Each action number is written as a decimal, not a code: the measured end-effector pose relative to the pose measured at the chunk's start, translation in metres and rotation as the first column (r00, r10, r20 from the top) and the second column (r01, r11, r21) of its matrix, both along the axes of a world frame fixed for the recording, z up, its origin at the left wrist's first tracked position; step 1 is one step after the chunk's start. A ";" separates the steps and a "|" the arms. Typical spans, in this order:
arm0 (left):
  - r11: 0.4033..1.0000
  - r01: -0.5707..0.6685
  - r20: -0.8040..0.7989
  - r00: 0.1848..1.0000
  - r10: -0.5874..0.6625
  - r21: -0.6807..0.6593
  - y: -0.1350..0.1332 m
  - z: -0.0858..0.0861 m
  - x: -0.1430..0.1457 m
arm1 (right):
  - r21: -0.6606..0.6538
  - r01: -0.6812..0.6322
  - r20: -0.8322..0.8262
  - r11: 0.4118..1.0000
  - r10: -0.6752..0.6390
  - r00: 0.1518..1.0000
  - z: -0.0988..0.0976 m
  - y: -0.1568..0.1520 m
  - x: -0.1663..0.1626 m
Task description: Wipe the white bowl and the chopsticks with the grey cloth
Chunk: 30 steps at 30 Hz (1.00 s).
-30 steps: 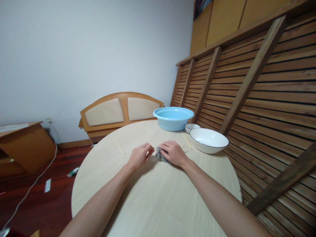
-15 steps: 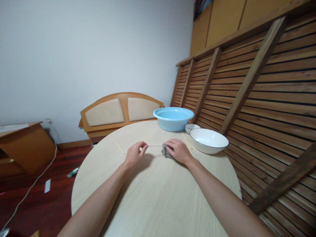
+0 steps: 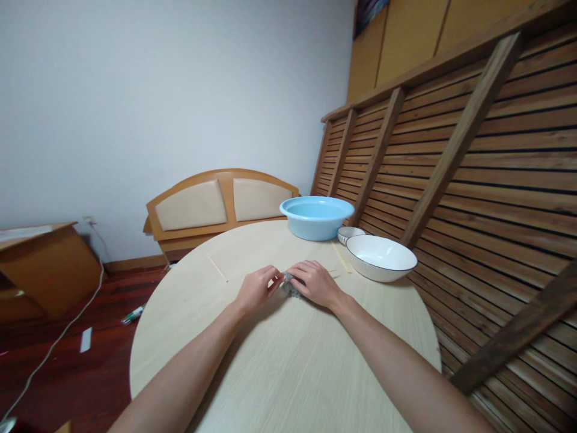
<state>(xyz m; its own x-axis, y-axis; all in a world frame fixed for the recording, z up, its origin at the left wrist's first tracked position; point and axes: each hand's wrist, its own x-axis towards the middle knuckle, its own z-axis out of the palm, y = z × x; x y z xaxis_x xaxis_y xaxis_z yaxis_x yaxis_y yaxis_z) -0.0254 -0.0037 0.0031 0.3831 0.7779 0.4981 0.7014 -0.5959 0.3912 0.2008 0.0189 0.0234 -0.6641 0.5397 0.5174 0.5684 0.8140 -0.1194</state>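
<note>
My right hand [image 3: 315, 282] is closed over a bunched grey cloth [image 3: 292, 287] near the middle of the round table. My left hand [image 3: 258, 288] is pinched at the cloth's left edge, on the end of a thin chopstick [image 3: 332, 270]. Most of that stick is hidden by the cloth and my right hand; a faint tip shows past the right hand. One pale chopstick [image 3: 217, 268] lies on the table to the left. Another pale stick [image 3: 341, 257] lies to the right, near the bowls.
A light blue basin [image 3: 317, 225] stands at the back of the table [image 3: 288, 373]. Beside it are a small patterned bowl [image 3: 343, 235] and a large white bowl [image 3: 383, 264] with a dark rim. A slatted wooden frame [image 3: 496, 192] leans along the right side.
My left hand has moved right, up to the cloth, and the stretch of stick between the hands is now covered. My right hand and the cloth have shifted slightly left and nearer.
</note>
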 end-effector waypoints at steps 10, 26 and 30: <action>0.999 -0.034 -0.005 0.999 0.034 -0.029 -0.004 0.011 0.002 | 0.007 0.028 -0.021 1.000 -0.027 0.999 0.001 0.004 0.001; 0.952 -0.129 0.265 0.942 0.205 -0.278 0.012 0.010 -0.024 | -0.029 0.131 -0.083 0.991 -0.132 0.988 0.002 0.013 0.018; 0.943 -0.093 0.335 0.920 0.204 -0.319 0.013 0.011 -0.024 | -0.026 0.133 -0.078 0.991 -0.135 0.988 0.000 0.014 0.019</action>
<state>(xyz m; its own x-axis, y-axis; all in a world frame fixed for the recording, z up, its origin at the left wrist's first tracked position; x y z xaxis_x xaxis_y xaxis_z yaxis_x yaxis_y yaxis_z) -0.0495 0.0096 0.0141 0.0898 0.9425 0.3219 0.5514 -0.3162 0.7720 0.2198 0.0327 0.0232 -0.5424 0.6319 0.5536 0.6602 0.7281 -0.1843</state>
